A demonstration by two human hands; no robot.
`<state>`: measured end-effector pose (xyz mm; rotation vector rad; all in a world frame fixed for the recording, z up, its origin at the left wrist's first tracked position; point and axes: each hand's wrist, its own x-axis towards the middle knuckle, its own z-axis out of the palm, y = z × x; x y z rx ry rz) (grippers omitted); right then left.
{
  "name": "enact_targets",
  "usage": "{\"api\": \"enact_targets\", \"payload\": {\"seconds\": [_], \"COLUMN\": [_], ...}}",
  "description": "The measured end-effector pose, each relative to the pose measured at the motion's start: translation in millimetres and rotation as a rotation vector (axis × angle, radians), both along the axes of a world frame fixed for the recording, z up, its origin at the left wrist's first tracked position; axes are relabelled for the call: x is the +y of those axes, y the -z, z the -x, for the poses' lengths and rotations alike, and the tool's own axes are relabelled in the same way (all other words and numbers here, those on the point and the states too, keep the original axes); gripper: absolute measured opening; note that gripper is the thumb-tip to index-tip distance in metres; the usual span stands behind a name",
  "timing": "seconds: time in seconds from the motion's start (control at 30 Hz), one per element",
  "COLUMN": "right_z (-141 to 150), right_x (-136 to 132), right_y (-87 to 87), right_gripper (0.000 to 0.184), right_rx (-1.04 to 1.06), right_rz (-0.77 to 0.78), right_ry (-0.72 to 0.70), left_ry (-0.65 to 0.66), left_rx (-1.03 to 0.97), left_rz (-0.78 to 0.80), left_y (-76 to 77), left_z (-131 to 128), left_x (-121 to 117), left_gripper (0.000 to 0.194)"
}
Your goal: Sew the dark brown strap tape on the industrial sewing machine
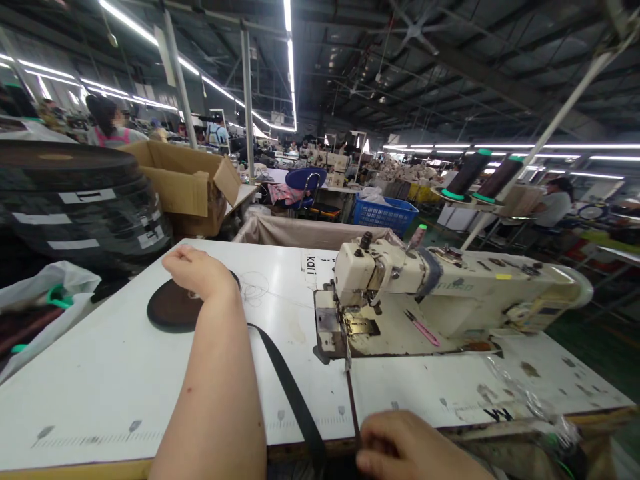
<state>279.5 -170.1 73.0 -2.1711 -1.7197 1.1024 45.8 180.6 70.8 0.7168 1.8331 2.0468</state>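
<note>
My left hand (197,270) reaches across the white table over a flat, dark brown and black roll of strip (173,310). Its fingers stretch loosely to the left; the wrist hides part of them. A black strap (290,380) runs from beside my left forearm over the table's front edge. At that edge, the fingers of my right hand (405,443) are curled closed around a narrow dark brown strip (353,400). This strip leads up to the guide in front of the sewing machine's presser foot (353,323).
Pink-handled thread snips (423,328) lie on the bed of the sewing machine (450,287). Large stacked rolls (75,200) and a cardboard box (185,180) stand to the left. Two thread cones (483,177) are at right. Loose thread (257,290) lies on the table.
</note>
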Motion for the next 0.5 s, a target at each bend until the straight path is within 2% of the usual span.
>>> {"api": "enact_targets", "payload": {"seconds": [0.07, 0.1, 0.13, 0.23, 0.27, 0.37, 0.5], "right_z": [5.3, 8.5, 11.6, 17.7, 18.4, 17.5, 14.5], "right_x": [14.4, 21.3, 27.5, 40.2, 42.4, 44.6, 40.9], "right_y": [3.6, 6.9, 11.0, 23.6, 26.9, 31.7, 30.5], "right_gripper": [0.025, 0.027, 0.027, 0.016, 0.013, 0.017, 0.015], "right_rx": [-0.109, -0.17, -0.222, -0.355, -0.384, -0.409, -0.241], "right_rz": [-0.108, -0.155, -0.187, -0.241, -0.261, -0.338, -0.325], "right_ry": [0.103, 0.14, 0.162, 0.163, 0.158, 0.155, 0.171], "left_ry": [0.218, 0.396, 0.583, 1.363, 1.483, 1.638, 1.788], "left_rx": [0.163, 0.257, 0.338, 0.827, 0.89, 0.976, 1.024], "left_rz": [0.087, 0.131, 0.16, 0.314, 0.327, 0.304, 0.179], "left_y": [0.4, 1.4, 3.0, 12.4, 16.8, 30.7, 47.2], "left_z": [-9.1, -16.4, -25.1, -55.8, -66.3, -95.1, -121.7], "left_x": [0.1, -1.1, -3.5, -17.1, -22.7, -37.8, -46.7], "left_gripper": [0.016, 0.019, 0.021, 0.029, 0.03, 0.039, 0.038]}}
